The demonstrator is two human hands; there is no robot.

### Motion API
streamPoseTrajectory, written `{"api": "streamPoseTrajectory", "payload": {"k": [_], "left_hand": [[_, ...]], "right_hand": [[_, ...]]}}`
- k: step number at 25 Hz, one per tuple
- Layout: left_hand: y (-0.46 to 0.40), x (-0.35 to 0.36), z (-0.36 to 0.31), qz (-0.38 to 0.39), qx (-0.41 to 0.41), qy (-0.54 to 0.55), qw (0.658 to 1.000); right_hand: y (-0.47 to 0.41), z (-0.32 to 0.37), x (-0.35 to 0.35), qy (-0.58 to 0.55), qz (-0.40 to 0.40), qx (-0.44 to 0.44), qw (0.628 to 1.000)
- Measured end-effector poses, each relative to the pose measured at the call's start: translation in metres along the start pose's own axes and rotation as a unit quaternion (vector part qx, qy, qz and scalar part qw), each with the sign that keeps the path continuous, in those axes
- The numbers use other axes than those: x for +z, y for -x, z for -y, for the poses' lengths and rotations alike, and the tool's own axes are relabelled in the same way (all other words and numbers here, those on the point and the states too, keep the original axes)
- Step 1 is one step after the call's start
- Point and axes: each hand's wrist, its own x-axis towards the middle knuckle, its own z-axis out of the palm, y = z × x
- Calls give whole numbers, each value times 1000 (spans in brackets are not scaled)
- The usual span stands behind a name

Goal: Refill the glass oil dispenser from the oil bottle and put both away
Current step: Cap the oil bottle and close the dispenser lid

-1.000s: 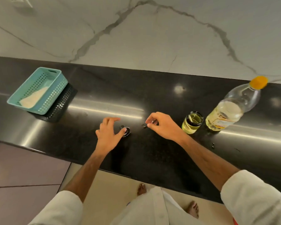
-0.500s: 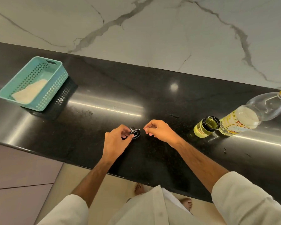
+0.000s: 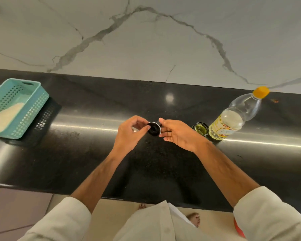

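A small round black dispenser cap [image 3: 154, 129] is held up above the black counter [image 3: 87, 146] between both hands. My left hand [image 3: 130, 134] pinches its left edge with thumb and fingertips. My right hand [image 3: 178, 134] holds its right side with thumb and fingers. Just right of my right hand stands the open glass oil dispenser [image 3: 200, 128], holding yellow-green oil. Beside it stands the clear plastic oil bottle [image 3: 233, 117], roughly half full, with its orange cap [image 3: 261, 92] on.
A teal perforated basket [image 3: 33, 108] with a pale cloth inside sits at the counter's far left. A white marble wall rises behind. The counter's front edge runs just before my body, with floor and bare feet below.
My left hand picked the black cap up off the counter and both hands came together on it, raised above the surface. The view shifted; bottle and dispenser stayed put.
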Motion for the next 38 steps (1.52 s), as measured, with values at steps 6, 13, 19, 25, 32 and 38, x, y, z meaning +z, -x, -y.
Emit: {"api": "streamPoseTrajectory", "payload": {"k": [6, 13, 19, 25, 32, 38], "left_hand": [[-33, 54, -46, 82, 96, 74, 989], [-37, 122, -10, 199, 29, -73, 977], [-41, 159, -18, 190, 32, -135, 972], [-39, 167, -13, 180, 38, -132, 974], [-36, 170, -12, 169, 28, -122, 978], [-17, 162, -5, 162, 47, -129, 977]], "right_hand": [[55, 18, -63, -75, -72, -121, 987], [82, 7, -117, 393, -346, -207, 827], [66, -6, -108, 522, -328, -183, 766], [61, -1, -102, 544, -321, -168, 757], [59, -2, -99, 562, -321, -137, 750], [71, -10, -92, 577, -328, -175, 728]]}}
